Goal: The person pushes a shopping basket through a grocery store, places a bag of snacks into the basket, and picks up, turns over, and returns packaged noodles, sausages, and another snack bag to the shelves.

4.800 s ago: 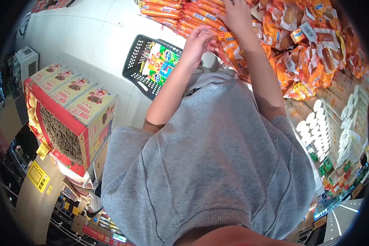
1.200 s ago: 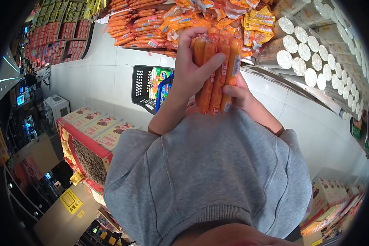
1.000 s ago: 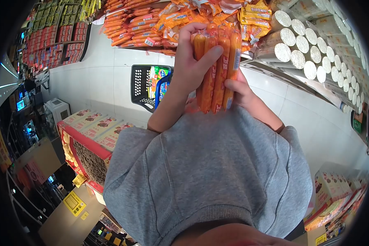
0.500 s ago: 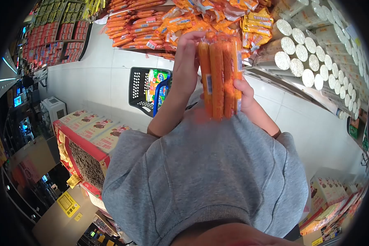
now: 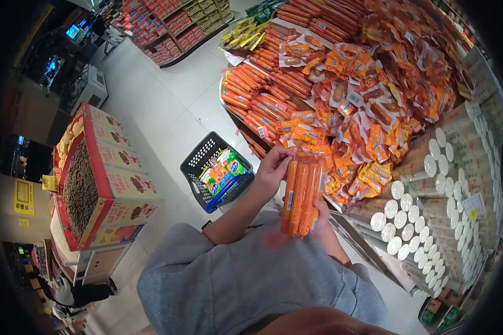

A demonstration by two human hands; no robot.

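Note:
A pack of several orange-wrapped sausages (image 5: 300, 195) stands upright in front of my chest. My left hand (image 5: 275, 168) is closed at its upper left end, with thumb and fingers pinching near the top of the wrapper. Lower on the pack's right side, my right hand (image 5: 322, 214) grips it, the thumb showing and the other fingers hidden behind. A barcode label shows on the pack's left edge. Beyond my hands lies a heap of orange sausage packs (image 5: 369, 111) on a display.
A black shopping basket (image 5: 191, 166) with green and orange packets and a blue handle stands left of my left arm. White-ended rolls (image 5: 397, 218) are stacked at the right. A red-edged box display (image 5: 129, 162) stands left. Shelves (image 5: 179, 33) rise at the far left.
My view has turned toward the right and taken in more of the sausage display. The pack sits lower in view, still in both hands, and the basket appears lower too.

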